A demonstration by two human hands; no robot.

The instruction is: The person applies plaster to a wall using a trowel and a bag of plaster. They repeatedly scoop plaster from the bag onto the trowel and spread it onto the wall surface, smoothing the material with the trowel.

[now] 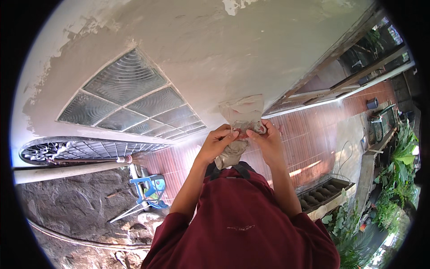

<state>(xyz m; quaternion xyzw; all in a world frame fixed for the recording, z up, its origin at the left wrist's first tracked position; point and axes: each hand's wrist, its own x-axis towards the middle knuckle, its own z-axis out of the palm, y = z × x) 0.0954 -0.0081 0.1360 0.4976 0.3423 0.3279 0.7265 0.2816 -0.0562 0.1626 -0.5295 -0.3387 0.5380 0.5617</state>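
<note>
Close in front of my chest I hold a crumpled, grey-smeared bag (244, 113) with some red marks. It looks like plastic, but I cannot make out its contents. Its wide, pale upper part spreads away from me, and a bunched grey part (232, 154) hangs below my fingers. My left hand (217, 142) is closed on its left side, thumb and fingers pinching it. On the other side my right hand (268, 142) pinches it the same way. Both thumbs lie near each other at the narrow middle.
A grey plastered wall (215, 54) with a glass block window (127, 94) rises ahead. Red tiles (309, 134) cover the floor. To the left lie a blue plastic chair (150, 188) and dark soil (76, 197). A trough (324, 195) and plants (398, 179) line the right.
</note>
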